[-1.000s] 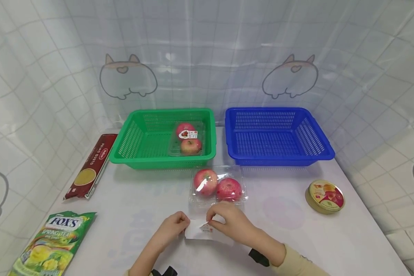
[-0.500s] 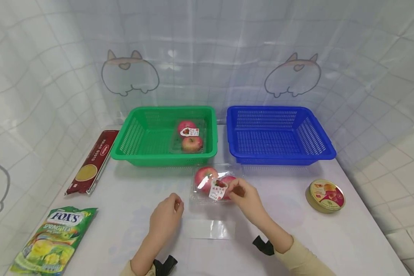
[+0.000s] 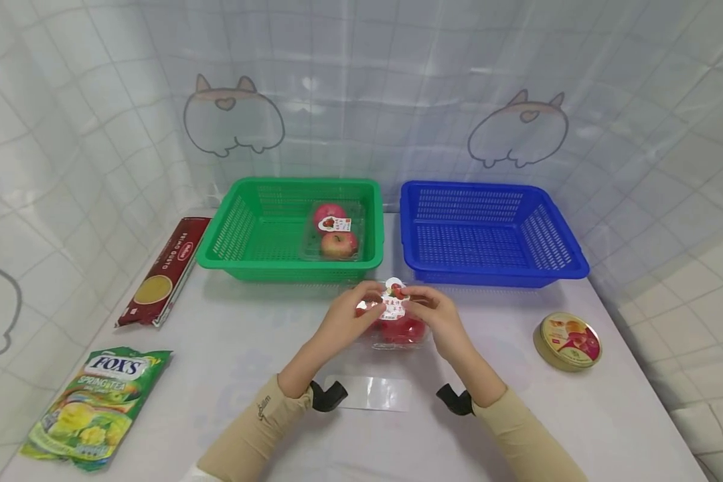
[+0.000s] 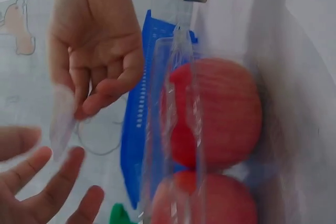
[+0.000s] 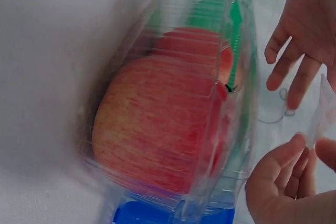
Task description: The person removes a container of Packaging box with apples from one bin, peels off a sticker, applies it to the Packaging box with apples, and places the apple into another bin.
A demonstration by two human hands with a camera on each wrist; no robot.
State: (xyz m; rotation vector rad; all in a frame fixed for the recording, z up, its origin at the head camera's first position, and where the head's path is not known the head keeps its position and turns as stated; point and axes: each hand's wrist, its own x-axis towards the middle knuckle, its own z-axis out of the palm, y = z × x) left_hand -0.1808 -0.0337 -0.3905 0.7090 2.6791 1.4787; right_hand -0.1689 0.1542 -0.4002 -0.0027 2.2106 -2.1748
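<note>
My right hand (image 3: 444,325) pinches a white label sticker (image 3: 393,305) with a red fruit picture, above a clear plastic clamshell box (image 3: 391,346). In the right wrist view, thumb and fingers of that right hand (image 5: 286,179) meet at the sticker's edge. My left hand (image 3: 345,314) is close to the sticker's other side; the left wrist view shows this left hand (image 4: 39,184) with fingers spread, apparently apart from it. Two red apples (image 4: 223,116) lie inside the box, partly hidden from the head view by the hands.
A glossy backing strip (image 3: 375,393) lies in front of the box. Behind are a green basket (image 3: 289,270) holding another labelled apple box (image 3: 333,234), and a blue basket (image 3: 494,273). A round tin (image 3: 569,341) is right; a red-brown packet (image 3: 165,271) and green FOX'S bag (image 3: 99,405) are left.
The sticker has come off its backing strip in my right hand and moved up over the apple box. My left hand has left the strip and moved forward and right beside the sticker.
</note>
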